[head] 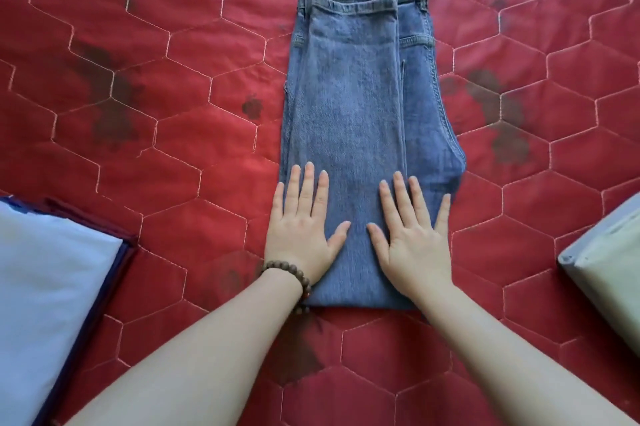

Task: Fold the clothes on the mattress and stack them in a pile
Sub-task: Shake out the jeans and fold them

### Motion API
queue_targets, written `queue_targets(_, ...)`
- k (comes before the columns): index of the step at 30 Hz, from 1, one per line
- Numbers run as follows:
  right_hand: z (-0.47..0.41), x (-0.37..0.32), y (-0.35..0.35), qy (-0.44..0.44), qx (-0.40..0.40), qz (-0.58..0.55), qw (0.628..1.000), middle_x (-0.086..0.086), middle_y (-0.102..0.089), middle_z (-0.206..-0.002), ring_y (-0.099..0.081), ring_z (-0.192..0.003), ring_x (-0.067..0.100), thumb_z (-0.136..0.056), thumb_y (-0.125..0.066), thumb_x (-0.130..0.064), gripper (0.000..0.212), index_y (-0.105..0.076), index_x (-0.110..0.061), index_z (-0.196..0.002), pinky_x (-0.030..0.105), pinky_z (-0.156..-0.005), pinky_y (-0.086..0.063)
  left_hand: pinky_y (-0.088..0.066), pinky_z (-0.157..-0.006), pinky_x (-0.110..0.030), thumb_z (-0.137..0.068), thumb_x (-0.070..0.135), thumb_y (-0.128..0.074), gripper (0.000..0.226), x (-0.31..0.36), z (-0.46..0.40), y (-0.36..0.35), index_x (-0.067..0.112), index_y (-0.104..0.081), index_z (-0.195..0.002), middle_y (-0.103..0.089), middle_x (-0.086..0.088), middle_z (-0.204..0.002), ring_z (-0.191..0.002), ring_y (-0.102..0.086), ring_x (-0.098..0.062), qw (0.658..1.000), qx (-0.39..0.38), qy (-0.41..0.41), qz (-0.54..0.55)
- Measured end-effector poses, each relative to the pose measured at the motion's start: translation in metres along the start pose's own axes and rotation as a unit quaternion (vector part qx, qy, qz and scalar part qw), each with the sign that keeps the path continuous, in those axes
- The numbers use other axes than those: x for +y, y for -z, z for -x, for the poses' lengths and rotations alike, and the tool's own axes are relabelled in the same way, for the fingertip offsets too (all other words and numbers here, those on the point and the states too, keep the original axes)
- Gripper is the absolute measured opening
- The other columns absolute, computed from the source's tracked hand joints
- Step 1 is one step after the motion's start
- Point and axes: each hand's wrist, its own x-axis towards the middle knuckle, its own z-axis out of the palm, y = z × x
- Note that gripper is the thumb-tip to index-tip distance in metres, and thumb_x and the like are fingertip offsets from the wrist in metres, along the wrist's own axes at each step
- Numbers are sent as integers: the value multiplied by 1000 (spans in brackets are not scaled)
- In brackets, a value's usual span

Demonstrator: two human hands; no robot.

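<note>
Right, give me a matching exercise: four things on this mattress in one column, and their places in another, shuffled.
1. folded blue denim jeans
2. brown wooden bead bracelet
3. folded light blue cloth
4. folded pale green-grey cloth

A. at the far right edge
B. on the left wrist
C. in the middle, under both flat hands
D. at the far left edge

Pairs: 1-C, 2-B, 3-D, 4-A
</note>
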Motion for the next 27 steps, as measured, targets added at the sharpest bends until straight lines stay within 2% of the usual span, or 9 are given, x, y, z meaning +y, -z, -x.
queue_targets(2, 30, 7, -4, 48, -19, 17, 999, 2, -14, -161, -11, -149, 22, -94, -31, -57, 65, -21, -31, -152, 62, -115, -4, -10, -119, -47, -90, 62, -26, 77, -15, 16, -1, 19, -14, -153, -9, -6, -161, -149, -2, -27, 999, -10, -39, -1)
queue_targets(4, 47, 27, -2, 54, -38, 37, 997, 0, -14, -161, -11, -149, 19, -93, -28, -60, 64, -20, -35, -152, 63, -115, -5, -12, -119, -47, -91, 60, -24, 72, -35, 28, 1, 26, -11, -152, -9, 0, -161, -149, -3, -27, 996, -28, -79, -11)
queue_targets(7, 51, 50, 12, 73, -53, 50, 995, 1, -15, -160, -12, -148, 19, -95, -26, -57, 62, -15, -34, -152, 65, -113, -11, -19, -117, -51, -95, 47, -23, 59, -63, 37, 14, 26, -17, -151, -20, 2, -159, -147, -15, -31, 989, -47, -136, -37)
queue_targets(10, 29, 85, 31, 115, 3, 62, 991, 4, -12, -160, -16, -147, 24, -92, -41, -32, 69, -9, -31, -153, 63, -113, -13, -31, -110, -56, -87, 16, -31, 58, -82, 30, 33, 18, -43, -143, -38, -5, -151, -140, -32, -37, 979, -7, -196, -54)
queue_targets(13, -5, 117, 50, 139, 32, 124, 982, 5, -7, -161, -14, -148, 27, -83, -47, -6, 85, -6, -31, -153, 61, -114, -4, -31, -109, -58, -80, 1, -25, 66, -93, -4, 50, 12, -46, -141, -40, -11, -149, -137, -35, -41, 971, 39, -217, -96)
queue_targets(19, -56, 92, 53, 332, 14, 183, 925, 5, -29, -155, -32, -140, 28, -79, -25, -3, 74, -33, -26, -148, 63, -111, -22, -32, -109, -53, -86, -1, -22, 58, -86, -63, 57, 5, -51, -136, -45, -12, -145, -133, -42, -36, 924, 54, -349, -148)
queue_targets(23, -73, 84, 57, 398, -53, 169, 900, 1, -34, -154, -34, -140, 28, -77, -38, -1, 76, -36, -28, -147, 57, -113, -18, -34, -110, -49, -82, 4, -32, 58, -93, -71, 57, 7, -50, -138, -47, -11, -143, -133, -45, -32, 921, 12, -377, -93)
queue_targets(25, -78, 80, 63, 377, -118, 138, 908, -3, -25, -156, -23, -145, 23, -73, -49, 1, 83, -33, -32, -148, 50, -117, -8, -31, -112, -48, -83, 4, -49, 57, -97, -69, 58, 8, -47, -140, -44, -12, -146, -136, -40, -33, 921, -6, -384, -67)
queue_targets(27, -70, 81, 66, 363, -183, 83, 910, -14, -11, -157, -6, -147, 12, -76, -49, 2, 85, -28, -38, -148, 40, -119, 6, -27, -115, -45, -84, 1, -59, 58, -99, -63, 59, 10, -48, -140, -41, -12, -147, -139, -35, -32, 923, -23, -384, -22)
